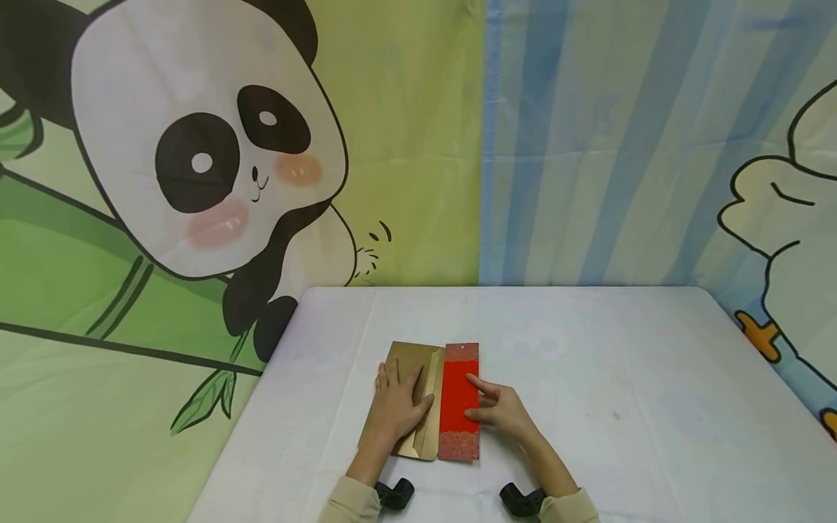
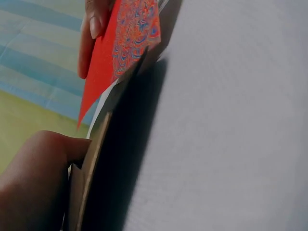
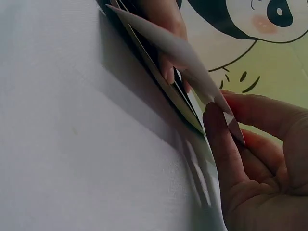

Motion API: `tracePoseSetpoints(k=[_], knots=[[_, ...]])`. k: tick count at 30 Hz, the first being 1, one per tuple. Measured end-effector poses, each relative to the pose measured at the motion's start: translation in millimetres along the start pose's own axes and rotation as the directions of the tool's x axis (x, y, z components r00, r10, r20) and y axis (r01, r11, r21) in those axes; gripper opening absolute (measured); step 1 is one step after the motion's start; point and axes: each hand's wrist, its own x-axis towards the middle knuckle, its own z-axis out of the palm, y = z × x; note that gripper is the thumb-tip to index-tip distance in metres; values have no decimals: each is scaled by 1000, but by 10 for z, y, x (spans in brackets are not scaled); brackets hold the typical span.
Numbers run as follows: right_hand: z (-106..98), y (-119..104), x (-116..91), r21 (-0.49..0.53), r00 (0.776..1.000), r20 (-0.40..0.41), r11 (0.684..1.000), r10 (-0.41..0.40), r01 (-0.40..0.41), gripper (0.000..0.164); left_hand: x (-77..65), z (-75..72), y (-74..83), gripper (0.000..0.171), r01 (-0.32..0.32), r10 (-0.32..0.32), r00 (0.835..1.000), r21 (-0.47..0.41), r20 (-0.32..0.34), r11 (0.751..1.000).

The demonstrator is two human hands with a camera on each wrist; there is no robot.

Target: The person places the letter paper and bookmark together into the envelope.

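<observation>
A gold cardboard folder [image 1: 428, 436] with a creased, folded edge lies on the white table. My left hand [image 1: 394, 408] rests flat on it, fingers spread, the thumb reaching toward the folded edge. Just right of the folder is a narrow red card [image 1: 454, 399] with patterned bands at both ends. My right hand [image 1: 505, 412] pinches the card's right edge between thumb and fingers. In the right wrist view the card [image 3: 178, 50] is tilted up off the table, its pale back showing. The left wrist view shows the card's red face [image 2: 98, 72] beyond the folder's edge [image 2: 94, 168].
The white table [image 1: 621, 363] extends on both sides. Black wrist-worn devices [image 1: 395, 495] sit by both sleeves. Behind the table hangs a printed cloth with a panda [image 1: 216, 145] and blue stripes.
</observation>
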Motion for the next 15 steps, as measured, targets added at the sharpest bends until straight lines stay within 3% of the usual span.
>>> tracePoseSetpoints(k=[7,15], knots=[[-63,-42,19,54,999,15,998,29,-30,68,-8,12,-6,64,-2,2,1000,8,-4,1000],[50,-160,-19,107,999,44,994,13,-18,69,0,20,-14,64,-2,2,1000,1,-11,1000]])
